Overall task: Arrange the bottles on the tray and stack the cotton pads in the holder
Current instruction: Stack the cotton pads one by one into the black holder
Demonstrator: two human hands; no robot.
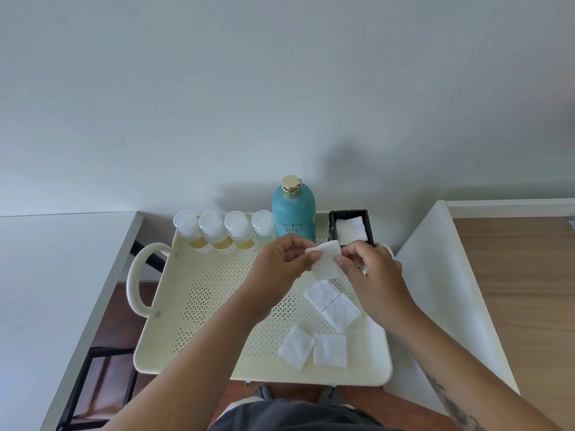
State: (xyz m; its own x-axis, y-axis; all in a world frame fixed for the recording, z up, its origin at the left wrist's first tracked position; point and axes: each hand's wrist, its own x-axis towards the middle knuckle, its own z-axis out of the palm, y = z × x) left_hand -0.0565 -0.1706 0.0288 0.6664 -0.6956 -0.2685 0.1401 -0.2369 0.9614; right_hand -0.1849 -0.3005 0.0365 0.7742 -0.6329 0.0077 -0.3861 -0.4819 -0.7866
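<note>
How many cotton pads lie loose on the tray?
4. One pad and a second touch at mid-right; a third and fourth lie side by side near the tray's front rim. The right forearm may hide more.

L forearm (202,353) bare; R forearm (420,343) w/ dark tattoo (451,402); dark grey garment (280,415) at waist

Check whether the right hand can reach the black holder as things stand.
Probably yes: the right hand is just in front of the holder with nothing between, its top open. It and the left hand both pinch a cotton pad.
</note>
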